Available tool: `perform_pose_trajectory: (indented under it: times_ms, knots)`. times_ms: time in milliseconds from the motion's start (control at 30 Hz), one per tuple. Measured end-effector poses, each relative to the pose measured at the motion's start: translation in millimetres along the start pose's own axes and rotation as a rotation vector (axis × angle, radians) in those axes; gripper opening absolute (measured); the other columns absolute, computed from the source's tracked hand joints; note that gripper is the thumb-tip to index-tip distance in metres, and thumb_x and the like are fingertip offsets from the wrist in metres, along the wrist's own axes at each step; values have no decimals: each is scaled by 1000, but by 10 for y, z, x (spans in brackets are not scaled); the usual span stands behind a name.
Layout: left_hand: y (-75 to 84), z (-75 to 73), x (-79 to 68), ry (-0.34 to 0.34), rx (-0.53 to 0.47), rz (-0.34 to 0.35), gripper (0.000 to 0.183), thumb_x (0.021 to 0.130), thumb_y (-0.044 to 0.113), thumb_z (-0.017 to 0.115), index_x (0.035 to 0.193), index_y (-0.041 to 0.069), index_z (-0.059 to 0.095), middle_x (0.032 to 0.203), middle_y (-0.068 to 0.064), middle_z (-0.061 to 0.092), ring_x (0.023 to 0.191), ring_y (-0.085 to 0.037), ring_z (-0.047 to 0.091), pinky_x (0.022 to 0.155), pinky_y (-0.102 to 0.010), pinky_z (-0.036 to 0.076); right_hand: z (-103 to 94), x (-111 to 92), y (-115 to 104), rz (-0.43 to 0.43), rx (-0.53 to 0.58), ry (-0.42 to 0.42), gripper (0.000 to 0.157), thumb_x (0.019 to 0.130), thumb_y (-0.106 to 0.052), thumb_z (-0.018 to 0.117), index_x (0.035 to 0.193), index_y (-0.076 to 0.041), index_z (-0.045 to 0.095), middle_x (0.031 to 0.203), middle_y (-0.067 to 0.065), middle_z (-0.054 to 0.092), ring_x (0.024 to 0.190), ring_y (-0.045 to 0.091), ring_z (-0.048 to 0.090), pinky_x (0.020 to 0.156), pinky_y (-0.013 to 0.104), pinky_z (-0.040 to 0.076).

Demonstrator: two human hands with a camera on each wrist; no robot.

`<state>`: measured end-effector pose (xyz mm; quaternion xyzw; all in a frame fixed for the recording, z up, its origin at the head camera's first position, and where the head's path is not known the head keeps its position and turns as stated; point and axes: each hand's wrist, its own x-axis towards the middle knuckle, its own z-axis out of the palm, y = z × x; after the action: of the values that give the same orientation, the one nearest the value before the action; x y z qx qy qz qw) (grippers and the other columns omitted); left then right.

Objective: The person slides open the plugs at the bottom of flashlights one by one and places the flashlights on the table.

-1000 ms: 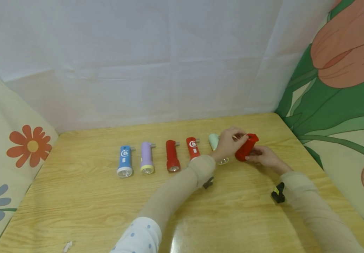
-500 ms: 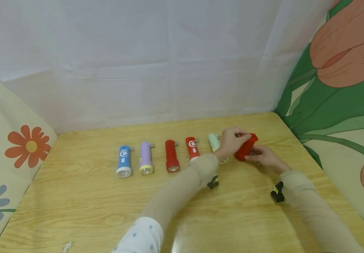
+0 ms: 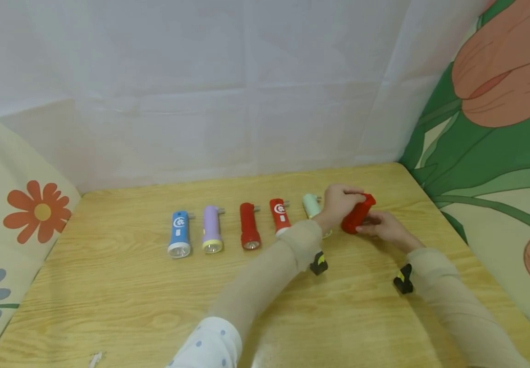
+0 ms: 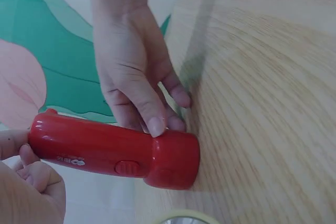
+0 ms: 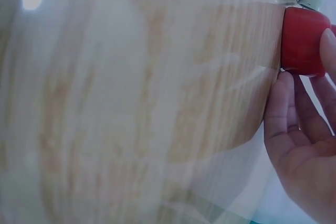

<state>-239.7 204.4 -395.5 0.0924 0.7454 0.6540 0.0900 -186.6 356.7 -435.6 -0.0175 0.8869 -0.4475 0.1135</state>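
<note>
A red flashlight [image 3: 357,214] stands lens end down on the wooden table, leaning slightly in the head view. Its switch and a small white logo show in the left wrist view. At the tail end, my left hand [image 3: 337,207] pinches it between thumb and fingers. My right hand [image 3: 387,228] holds the wide head end, thumb on the near side and fingers partly hidden behind. In the right wrist view only the red head [image 5: 303,41] and part of that hand show. Just left of my left hand lies a mint green flashlight [image 3: 311,204], partly covered by the hand.
Left of the hands lie a red flashlight with white print [image 3: 280,213], a plain red one [image 3: 248,225], a purple one [image 3: 212,225] and a blue one [image 3: 179,232], in a row. White cloth [image 3: 246,102] hangs behind the table [image 3: 154,306].
My left wrist and forearm have shifted slightly right, and the left hand covers more of the mint green flashlight's lens end. The held red flashlight and right hand stay almost in place.
</note>
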Motion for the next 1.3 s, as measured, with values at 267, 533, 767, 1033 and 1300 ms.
perform_pose_trajectory:
  times_ms: [267,533,767,1033,1300]
  knots:
    - [63,6,8,-11,-26,-39,12,69,2,73,80,6,73,76,1,69,74,-4,59,66,-14,46,-4,14,55,-4,-1,9,51,85,-22,65,122,9,50,112,26,58,101,32,55,72,23,48]
    - [78,37,23,10,-26,-68,11,67,2,75,77,5,73,71,3,68,71,-3,57,65,-15,45,-21,3,51,5,28,0,51,84,-20,66,123,10,49,113,26,57,102,30,55,75,21,48]
    - [56,37,54,21,13,-62,8,66,4,77,72,8,73,67,7,66,67,-2,57,62,-15,45,-15,12,23,30,-12,-1,54,84,-26,66,123,7,50,114,24,57,105,32,53,80,26,46]
    - [50,13,81,18,64,-56,8,66,10,79,68,10,71,62,8,63,64,-3,56,61,-15,45,2,44,3,-10,-35,6,50,85,-23,65,121,9,52,113,26,57,105,37,53,80,30,46]
    - [58,42,80,29,94,-35,9,66,11,80,66,10,71,59,8,62,60,-4,55,57,-15,45,-5,33,23,3,-33,1,51,85,-24,65,121,9,51,114,26,57,104,33,54,79,28,47]
